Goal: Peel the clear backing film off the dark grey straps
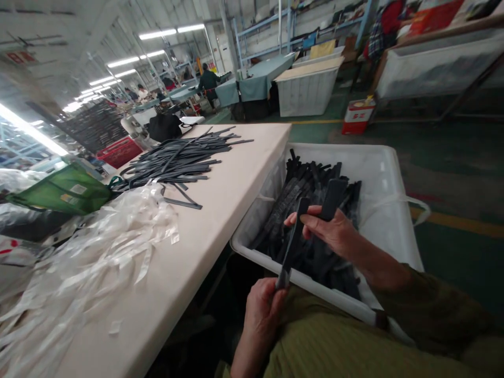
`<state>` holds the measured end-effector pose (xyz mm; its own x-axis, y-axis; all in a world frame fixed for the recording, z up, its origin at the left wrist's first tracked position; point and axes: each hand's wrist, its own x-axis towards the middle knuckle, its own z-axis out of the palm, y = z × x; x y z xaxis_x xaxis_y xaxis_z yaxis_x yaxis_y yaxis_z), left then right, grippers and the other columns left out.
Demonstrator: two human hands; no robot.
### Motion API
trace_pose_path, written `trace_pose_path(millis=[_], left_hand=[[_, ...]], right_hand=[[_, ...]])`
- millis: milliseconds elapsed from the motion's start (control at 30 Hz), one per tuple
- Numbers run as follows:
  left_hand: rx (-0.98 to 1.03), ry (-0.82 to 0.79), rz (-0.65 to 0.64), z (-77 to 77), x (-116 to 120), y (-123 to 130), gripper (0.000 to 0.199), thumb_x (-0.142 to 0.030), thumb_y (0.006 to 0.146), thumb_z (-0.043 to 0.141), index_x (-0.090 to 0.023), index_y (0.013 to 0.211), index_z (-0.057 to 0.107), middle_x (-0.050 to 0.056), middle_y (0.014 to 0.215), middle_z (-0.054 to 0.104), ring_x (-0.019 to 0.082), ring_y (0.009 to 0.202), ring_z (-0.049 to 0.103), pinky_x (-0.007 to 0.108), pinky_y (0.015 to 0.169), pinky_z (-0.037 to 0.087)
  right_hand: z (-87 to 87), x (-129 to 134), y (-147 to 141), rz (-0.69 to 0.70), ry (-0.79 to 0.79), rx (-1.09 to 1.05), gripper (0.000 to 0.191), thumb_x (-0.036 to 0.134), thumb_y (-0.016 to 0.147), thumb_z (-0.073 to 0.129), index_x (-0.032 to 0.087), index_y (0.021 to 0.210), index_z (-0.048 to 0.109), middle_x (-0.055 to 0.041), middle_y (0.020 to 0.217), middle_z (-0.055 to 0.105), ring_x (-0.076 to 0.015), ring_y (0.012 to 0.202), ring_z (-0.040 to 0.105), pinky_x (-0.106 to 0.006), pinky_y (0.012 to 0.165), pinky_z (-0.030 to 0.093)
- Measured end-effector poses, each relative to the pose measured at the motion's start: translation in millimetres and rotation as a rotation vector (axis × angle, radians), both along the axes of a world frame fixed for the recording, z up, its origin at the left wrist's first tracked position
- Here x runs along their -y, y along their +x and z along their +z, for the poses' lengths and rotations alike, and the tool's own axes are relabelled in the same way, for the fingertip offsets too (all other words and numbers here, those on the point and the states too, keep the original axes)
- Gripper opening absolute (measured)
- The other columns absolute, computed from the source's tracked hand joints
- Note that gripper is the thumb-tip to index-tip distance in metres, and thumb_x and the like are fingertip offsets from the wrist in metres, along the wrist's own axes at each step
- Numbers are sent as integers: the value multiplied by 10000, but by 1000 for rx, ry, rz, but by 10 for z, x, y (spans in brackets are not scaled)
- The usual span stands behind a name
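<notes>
Black strip (292,248) above white bin's (381,226) near side | left hand (262,304) pinching bottom, right hand (333,229) pinching near top | looks light, bendy; grip ends

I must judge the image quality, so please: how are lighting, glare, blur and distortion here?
Head view: ceiling tubes glare white at upper left; also in the head view, black strips inside the white bin partly merge into darkness, distant workers look soft, and wide-angle distortion stretches the edges.
</notes>
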<state>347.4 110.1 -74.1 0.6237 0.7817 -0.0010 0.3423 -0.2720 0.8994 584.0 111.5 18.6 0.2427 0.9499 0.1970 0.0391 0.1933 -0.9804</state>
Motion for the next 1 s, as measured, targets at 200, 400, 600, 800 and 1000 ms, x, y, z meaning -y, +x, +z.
trace_pose_path(millis=[200, 400, 600, 800, 1000], left_hand=[[30, -37, 45, -65, 14, 55, 407, -368, 865, 610, -226, 1245, 643, 104, 1246, 674, 266, 1152, 610, 413, 1014, 466], [4, -270, 187, -244, 67, -134, 464, -438, 870, 610, -214, 1275, 627, 114, 1226, 687, 284, 1138, 631, 433, 1006, 483], [-20, -321, 200, -513, 52, -260, 537, -499, 869, 588, -198, 1314, 587, 114, 1222, 684, 282, 1123, 643, 416, 993, 492], [-37, -266, 227, -755, 70, -289, 533, -528, 843, 581, -192, 1254, 629, 115, 1194, 697, 285, 1140, 636, 401, 994, 496], [-70, -227, 196, -810, 92, -278, 529, -545, 805, 613, -200, 1203, 662, 112, 1147, 719, 290, 1087, 662, 389, 949, 526]], right_hand=[[266, 191, 586, -277, 172, 193, 251, 461, 879, 675, 232, 911, 774, -44, 969, 771, -115, 541, 584, -247, 487, 489], [420, 198, 1267, -545, 227, 650, 298, 452, 927, 589, 212, 971, 762, -54, 994, 766, -171, 669, 678, -284, 551, 565], [-186, -46, 1777, -581, -59, 1035, 181, 282, 898, 574, 211, 881, 739, -77, 1280, 686, -269, 1065, 689, -407, 920, 564], [-887, -62, 1383, -370, -194, 1107, 207, 145, 860, 579, 145, 988, 741, -153, 1304, 663, -317, 1147, 657, -472, 986, 526], [-1363, -15, 710, -6, -274, 1066, 240, 95, 795, 644, 213, 968, 762, -76, 1278, 692, -251, 1126, 673, -368, 980, 526]])
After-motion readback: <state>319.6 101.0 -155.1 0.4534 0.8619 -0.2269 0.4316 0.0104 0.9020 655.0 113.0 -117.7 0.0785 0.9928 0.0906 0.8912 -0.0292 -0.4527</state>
